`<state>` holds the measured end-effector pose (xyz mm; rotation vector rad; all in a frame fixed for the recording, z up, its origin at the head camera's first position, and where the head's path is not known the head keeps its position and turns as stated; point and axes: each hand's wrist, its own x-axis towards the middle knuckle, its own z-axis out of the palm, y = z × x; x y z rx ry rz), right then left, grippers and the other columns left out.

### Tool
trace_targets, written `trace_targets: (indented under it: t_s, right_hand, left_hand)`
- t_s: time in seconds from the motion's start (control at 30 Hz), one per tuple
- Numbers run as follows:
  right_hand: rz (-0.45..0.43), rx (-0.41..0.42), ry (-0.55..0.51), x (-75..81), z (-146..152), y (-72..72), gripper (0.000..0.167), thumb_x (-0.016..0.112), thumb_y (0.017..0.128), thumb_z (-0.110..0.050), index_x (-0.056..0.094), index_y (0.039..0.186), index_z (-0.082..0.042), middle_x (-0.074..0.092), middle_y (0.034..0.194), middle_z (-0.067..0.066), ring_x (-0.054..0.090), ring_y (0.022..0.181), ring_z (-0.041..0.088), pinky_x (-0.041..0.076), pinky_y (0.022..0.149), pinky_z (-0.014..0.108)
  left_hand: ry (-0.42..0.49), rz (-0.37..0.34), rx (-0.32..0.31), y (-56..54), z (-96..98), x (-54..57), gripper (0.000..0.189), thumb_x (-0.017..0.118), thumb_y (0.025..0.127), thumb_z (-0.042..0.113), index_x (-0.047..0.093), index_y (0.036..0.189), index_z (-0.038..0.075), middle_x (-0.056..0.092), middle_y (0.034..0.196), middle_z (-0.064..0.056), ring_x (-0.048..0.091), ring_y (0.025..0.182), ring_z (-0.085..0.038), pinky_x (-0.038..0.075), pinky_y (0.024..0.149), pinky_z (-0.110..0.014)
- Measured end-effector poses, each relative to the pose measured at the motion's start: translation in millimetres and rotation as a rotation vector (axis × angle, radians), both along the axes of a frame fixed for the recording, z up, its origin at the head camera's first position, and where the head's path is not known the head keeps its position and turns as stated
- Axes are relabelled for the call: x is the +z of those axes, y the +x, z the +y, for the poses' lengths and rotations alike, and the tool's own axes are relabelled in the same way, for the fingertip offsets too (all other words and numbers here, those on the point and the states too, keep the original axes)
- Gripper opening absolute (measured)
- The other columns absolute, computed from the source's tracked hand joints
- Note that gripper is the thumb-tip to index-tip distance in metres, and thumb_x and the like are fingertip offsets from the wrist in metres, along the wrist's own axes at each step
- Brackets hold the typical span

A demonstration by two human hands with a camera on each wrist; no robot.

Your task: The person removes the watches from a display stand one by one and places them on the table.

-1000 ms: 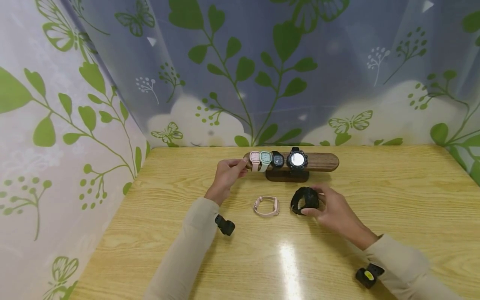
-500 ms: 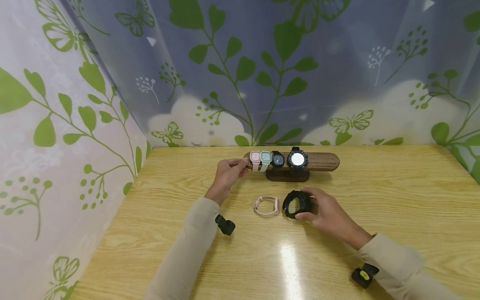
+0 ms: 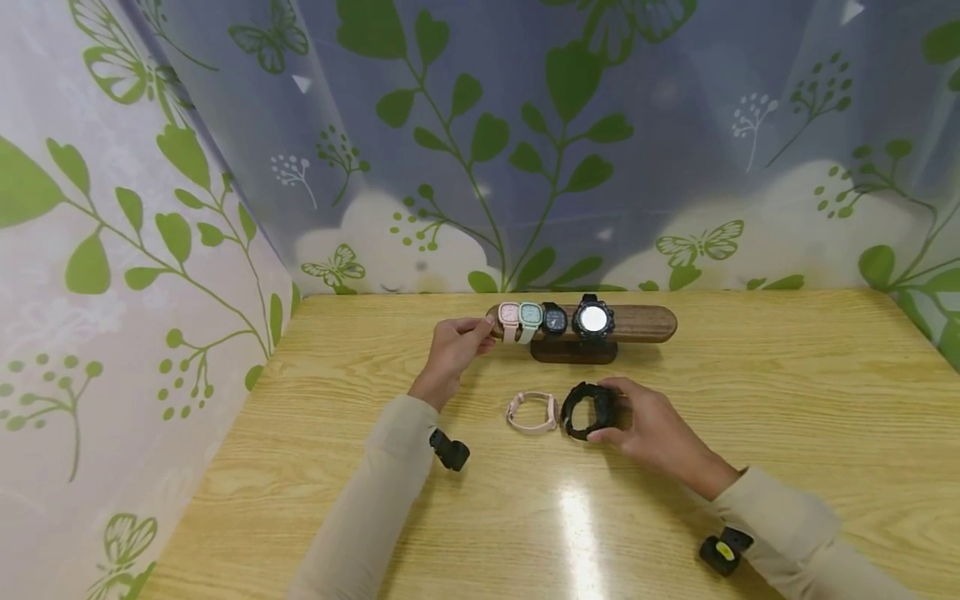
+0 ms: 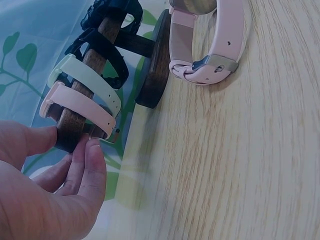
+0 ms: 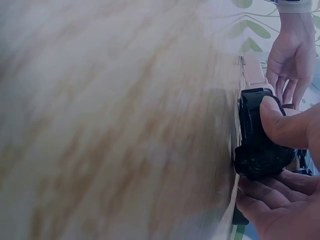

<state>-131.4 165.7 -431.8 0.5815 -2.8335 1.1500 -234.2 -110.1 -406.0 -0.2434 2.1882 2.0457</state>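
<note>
My left hand [image 3: 454, 350] pinches the left end of a dark wooden watch stand [image 3: 645, 324], thumb on one side and fingers on the other in the left wrist view. On its bar hang a pink watch [image 3: 510, 314], a mint-green watch [image 3: 531, 314], a small black watch [image 3: 555, 321] and a large black watch [image 3: 593, 318] with a bright, glaring face. My right hand [image 3: 651, 421] grips a bulky black watch [image 3: 576, 410] by its case, its strap closed in a loop on the table. Just left of that loop lies a pale pink watch [image 3: 533, 413], its strap buckled.
The light wood table [image 3: 787, 400] runs back to a blue-and-white curtain [image 3: 675, 167] printed with green leaves and butterflies. A similar pale curtain [image 3: 135, 250] borders the left side. Black wrist cameras [image 3: 450, 451] are strapped on both sleeves.
My right hand has moved left with the black watch, bringing it right beside the pink watch and turning its loop more into view. The left hand stays on the stand's end.
</note>
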Motion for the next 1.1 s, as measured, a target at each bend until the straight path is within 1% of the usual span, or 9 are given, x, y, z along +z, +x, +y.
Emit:
trace_targets:
  t_s: [0.13,0.27,0.37,0.47,0.53,0.77,0.93,1.1]
  right_hand:
    - [-0.008,0.004,0.012,1.0,0,0.1,0.072,0.088,0.081,-0.015,0.051,0.137,0.012,0.059,0.131,0.031,0.056,0.122,0.047,0.048,0.1,0.06]
    - [-0.011,0.007,0.02,2.9,0,0.2,0.076,0.088,0.081,-0.019,0.05,0.138,0.013,0.058,0.133,0.031,0.057,0.121,0.047,0.048,0.101,0.06]
    - [-0.04,0.008,0.003,4.7,1,0.8,0.077,0.088,0.081,-0.021,0.049,0.139,0.012,0.057,0.135,0.031,0.058,0.12,0.046,0.048,0.101,0.059]
    - [-0.082,0.002,-0.016,7.9,5,1.6,0.077,0.086,0.083,-0.022,0.048,0.142,0.011,0.055,0.139,0.029,0.056,0.124,0.046,0.046,0.103,0.059]
    - [-0.095,-0.004,-0.018,10.7,7,1.9,0.077,0.085,0.084,-0.023,0.047,0.142,0.01,0.054,0.14,0.029,0.055,0.125,0.047,0.046,0.104,0.06]
    - [-0.084,-0.04,-0.012,23.0,19,1.4,0.077,0.084,0.086,-0.028,0.048,0.142,0.009,0.053,0.141,0.029,0.053,0.127,0.049,0.045,0.102,0.062]
    - [-0.067,-0.075,0.001,27.3,33,-2.6,0.077,0.084,0.086,-0.029,0.048,0.142,0.009,0.054,0.139,0.03,0.053,0.126,0.049,0.046,0.1,0.063]
    - [-0.117,-0.139,0.03,31.7,48,-7.7,0.084,0.082,0.088,-0.033,0.042,0.147,0.011,0.051,0.142,0.033,0.05,0.128,0.052,0.046,0.098,0.065]
  left_hand:
    - [-0.001,0.002,0.002,-0.1,0.2,-0.4,0.03,0.064,0.103,0.02,0.069,0.121,-0.004,0.069,0.107,-0.019,0.066,0.107,-0.036,0.055,0.098,-0.045]
    - [-0.003,0.006,-0.003,-0.2,-0.3,-0.9,0.031,0.064,0.103,0.02,0.069,0.121,-0.004,0.069,0.105,-0.018,0.067,0.105,-0.036,0.055,0.097,-0.045]
    - [-0.002,0.008,-0.007,-0.1,-0.9,-1.1,0.031,0.063,0.103,0.02,0.069,0.121,-0.004,0.069,0.102,-0.015,0.066,0.106,-0.036,0.055,0.097,-0.045]
    - [-0.003,0.007,-0.008,0.5,-1.4,-0.5,0.031,0.063,0.103,0.021,0.069,0.121,-0.004,0.069,0.101,-0.013,0.066,0.107,-0.037,0.055,0.097,-0.044]
    - [-0.008,0.006,-0.006,0.8,-1.5,-0.1,0.031,0.063,0.103,0.021,0.069,0.121,-0.004,0.069,0.1,-0.013,0.066,0.106,-0.036,0.055,0.097,-0.044]
    - [-0.015,0.002,-0.003,0.7,-0.8,0.4,0.03,0.064,0.103,0.02,0.069,0.121,-0.003,0.069,0.1,-0.012,0.067,0.106,-0.035,0.056,0.097,-0.044]
    - [-0.011,0.003,-0.002,-0.3,-0.2,-0.6,0.031,0.064,0.103,0.021,0.069,0.121,-0.004,0.069,0.099,-0.012,0.067,0.107,-0.036,0.055,0.097,-0.044]
    - [-0.005,0.006,0.0,0.2,-0.1,-0.7,0.031,0.064,0.103,0.02,0.069,0.121,-0.004,0.069,0.099,-0.013,0.066,0.108,-0.038,0.055,0.098,-0.045]
